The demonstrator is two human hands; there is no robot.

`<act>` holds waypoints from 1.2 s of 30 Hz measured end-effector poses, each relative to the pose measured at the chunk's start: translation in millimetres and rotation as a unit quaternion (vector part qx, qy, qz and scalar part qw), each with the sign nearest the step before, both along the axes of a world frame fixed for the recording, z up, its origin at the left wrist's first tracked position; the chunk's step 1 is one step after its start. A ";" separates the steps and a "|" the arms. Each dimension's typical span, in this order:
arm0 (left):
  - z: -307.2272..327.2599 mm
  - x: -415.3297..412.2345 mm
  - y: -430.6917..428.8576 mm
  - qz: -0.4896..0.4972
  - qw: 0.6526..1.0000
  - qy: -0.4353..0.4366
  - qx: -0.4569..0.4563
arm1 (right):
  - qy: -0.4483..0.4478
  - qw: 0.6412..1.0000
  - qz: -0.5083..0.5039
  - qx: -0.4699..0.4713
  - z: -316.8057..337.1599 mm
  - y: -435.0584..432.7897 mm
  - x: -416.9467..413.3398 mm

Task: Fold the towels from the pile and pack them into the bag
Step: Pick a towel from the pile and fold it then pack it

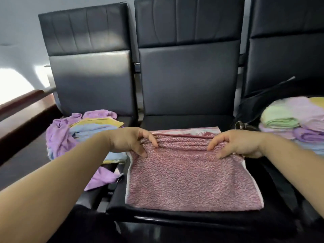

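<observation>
This looks like a waiting area. A row of identical black padded chairs (189, 76) with high backs stands close side by side across the frame, as in public seating. A plain pale wall (17, 23) shows at upper left, and a dark wooden ledge (26, 106) crosses the left edge.

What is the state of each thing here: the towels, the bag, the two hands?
Pink towel: spread on the middle seat, far edge bunched up.
Left hand: grips the bunched edge, left side.
Right hand: grips the same edge, right side.
Pile: loose, unfolded, at the left.
Stack: folded, at the right.
Bag: behind the stack, seemingly open.
</observation>
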State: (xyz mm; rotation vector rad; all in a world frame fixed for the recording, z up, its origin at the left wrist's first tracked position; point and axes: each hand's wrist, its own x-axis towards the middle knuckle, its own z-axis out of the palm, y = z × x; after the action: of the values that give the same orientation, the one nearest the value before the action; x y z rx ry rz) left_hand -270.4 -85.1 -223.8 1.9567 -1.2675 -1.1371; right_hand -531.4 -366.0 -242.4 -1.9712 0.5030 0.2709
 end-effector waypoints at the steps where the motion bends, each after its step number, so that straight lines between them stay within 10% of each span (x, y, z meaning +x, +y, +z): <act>1: -14.9 5.8 -4.0 0.009 1.000 -0.004 -0.010 | -0.012 0.999 -0.013 -0.030 -8.3 -1.3 4.8; 13: -82.0 24.4 -50.4 0.137 0.984 -0.103 -0.046 | -0.012 0.975 -0.062 -0.211 -52.4 -12.1 50.3; 23: -77.8 37.6 -1.8 0.050 0.996 -0.006 0.078 | 0.144 0.989 0.010 0.040 -48.7 7.2 29.6; 36: -87.8 43.5 -15.2 0.303 0.949 -0.047 -0.069 | -0.093 0.965 -0.239 -0.055 -62.2 -8.3 33.5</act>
State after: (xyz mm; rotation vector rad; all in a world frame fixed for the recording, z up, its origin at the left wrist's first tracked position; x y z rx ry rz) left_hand -226.9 -100.4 -311.6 2.0944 -0.6746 -0.6343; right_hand -498.0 -374.3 -304.6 -1.8887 0.8618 -0.2478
